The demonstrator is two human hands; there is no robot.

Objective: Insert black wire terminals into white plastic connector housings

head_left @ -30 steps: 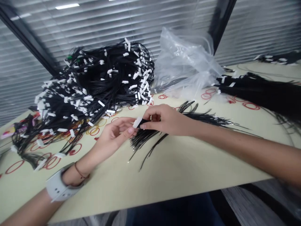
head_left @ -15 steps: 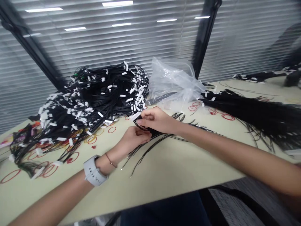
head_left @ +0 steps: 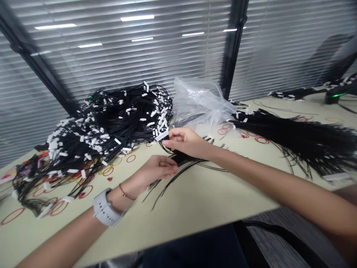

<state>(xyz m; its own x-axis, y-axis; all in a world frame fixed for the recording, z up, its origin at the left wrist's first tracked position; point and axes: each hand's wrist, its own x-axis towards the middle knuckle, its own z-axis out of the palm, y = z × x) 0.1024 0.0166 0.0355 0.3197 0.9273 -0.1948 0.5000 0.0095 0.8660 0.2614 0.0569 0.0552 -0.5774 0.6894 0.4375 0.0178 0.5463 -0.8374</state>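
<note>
My right hand [head_left: 189,142] is closed on a bundle of black wires [head_left: 181,156], near a white connector [head_left: 162,135] at its end. Below and to the left, my left hand [head_left: 158,168] has its fingers stretched out, with a gap between thumb and fingers, close to the same wires. Loose wire ends [head_left: 161,193] spread out on the table under and beyond that hand. Part of the bundle is hidden behind both hands.
A large heap of black cables with white connectors [head_left: 128,115] lies at the back left. Red rubber bands [head_left: 58,206] are scattered about the table [head_left: 195,201]. A clear plastic bag [head_left: 200,100] stands at the back, and a long cable bundle [head_left: 295,137] lies right.
My left hand has loosened, its fingers straighter, and has drawn slightly away to the left. The right hand keeps its hold near the white connector. The camera view has shifted a little.
</note>
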